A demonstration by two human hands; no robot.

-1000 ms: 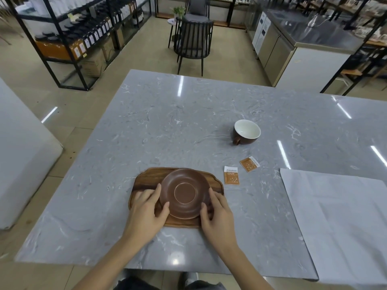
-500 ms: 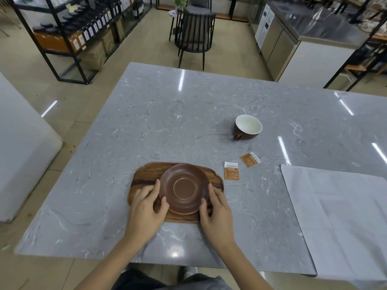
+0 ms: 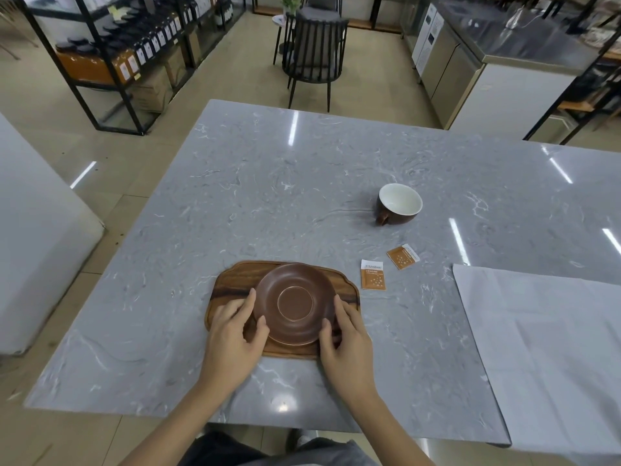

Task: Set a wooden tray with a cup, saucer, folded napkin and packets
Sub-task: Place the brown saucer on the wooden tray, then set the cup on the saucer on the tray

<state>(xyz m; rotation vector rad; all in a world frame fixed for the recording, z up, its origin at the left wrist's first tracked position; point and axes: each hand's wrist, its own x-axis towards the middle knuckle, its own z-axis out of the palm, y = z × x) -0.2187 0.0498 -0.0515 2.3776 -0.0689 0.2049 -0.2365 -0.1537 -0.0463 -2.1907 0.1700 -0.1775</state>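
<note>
brown saucer sits on the wooden tray, its side rims gripped and partly covered by the left hand and right hand. the white napkin runs out of view at the right. the cup, near packet and far packet lie on the grey marble tabletop; shelving and a chair stand beyond.

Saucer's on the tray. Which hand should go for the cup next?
Right, likely. The brown cup with white inside stands beyond and right of the round brown saucer, nearer the right hand; the left hand would have to cross the saucer.
</note>
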